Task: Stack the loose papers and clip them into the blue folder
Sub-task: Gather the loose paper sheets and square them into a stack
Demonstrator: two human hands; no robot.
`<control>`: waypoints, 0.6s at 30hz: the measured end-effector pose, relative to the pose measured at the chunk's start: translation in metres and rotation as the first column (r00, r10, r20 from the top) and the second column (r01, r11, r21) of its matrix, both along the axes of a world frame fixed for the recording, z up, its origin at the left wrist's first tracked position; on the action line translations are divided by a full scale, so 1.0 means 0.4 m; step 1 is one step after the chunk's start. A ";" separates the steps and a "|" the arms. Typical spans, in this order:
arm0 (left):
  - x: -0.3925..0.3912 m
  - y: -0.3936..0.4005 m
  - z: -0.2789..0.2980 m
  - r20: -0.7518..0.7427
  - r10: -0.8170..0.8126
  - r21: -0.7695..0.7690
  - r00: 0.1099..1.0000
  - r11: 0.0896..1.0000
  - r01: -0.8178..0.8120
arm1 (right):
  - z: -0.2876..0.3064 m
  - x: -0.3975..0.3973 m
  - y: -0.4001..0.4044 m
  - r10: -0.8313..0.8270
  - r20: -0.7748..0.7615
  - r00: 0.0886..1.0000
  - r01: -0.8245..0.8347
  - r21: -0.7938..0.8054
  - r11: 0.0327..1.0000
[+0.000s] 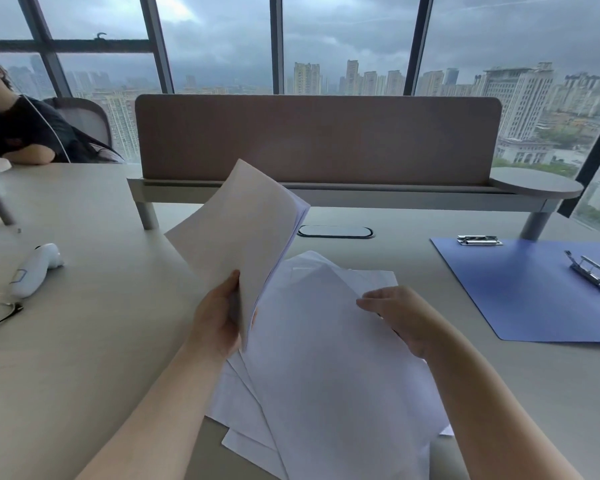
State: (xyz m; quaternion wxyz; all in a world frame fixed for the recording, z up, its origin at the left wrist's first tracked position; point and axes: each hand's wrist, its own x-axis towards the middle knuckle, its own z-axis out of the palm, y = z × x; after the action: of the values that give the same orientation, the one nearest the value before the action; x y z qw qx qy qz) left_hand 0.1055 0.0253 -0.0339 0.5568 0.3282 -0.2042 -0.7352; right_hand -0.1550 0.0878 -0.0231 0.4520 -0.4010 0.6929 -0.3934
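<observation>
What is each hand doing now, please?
Left hand: grips a raised stack of papers.
Right hand: pinches the edge of a loose sheet on the desk.

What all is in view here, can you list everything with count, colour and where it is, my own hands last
Held sheets: a few, white, raised over the desk's middle.
Loose papers: several, white, spread unevenly on the desk in front.
Blue folder: one, open flat at right.
Metal clips: two, silver, on the folder.
Desk: one, pale beige.
Divider screen: one, brown, across the desk's back.
Cable port: one, dark, below the divider.
White device: one, at left.
Seated person: one, dark top, far left.
Left hand: grips the held sheets' lower edge.
Right hand: pinches a loose sheet's edge.
</observation>
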 end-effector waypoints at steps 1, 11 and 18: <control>0.002 -0.002 -0.002 0.015 0.000 -0.015 1.000 1.000 0.000 | 0.000 -0.004 0.006 0.049 -0.021 0.999 -0.049 0.010 0.999; 0.016 0.008 0.021 0.464 0.091 -0.244 0.881 0.969 0.028 | 0.013 -0.008 0.005 -0.131 0.230 0.964 0.204 -0.330 0.921; -0.031 0.056 0.062 0.538 0.167 -0.453 0.826 0.884 0.116 | 0.094 0.026 0.036 -0.015 0.388 0.921 0.251 -0.566 0.785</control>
State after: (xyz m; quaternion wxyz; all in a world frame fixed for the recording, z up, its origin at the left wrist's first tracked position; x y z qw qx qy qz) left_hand 0.0929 0.0476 -0.0092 0.5440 0.3887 -0.5252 -0.5265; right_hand -0.1445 0.1023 0.0145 0.3903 -0.3936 0.4616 -0.6926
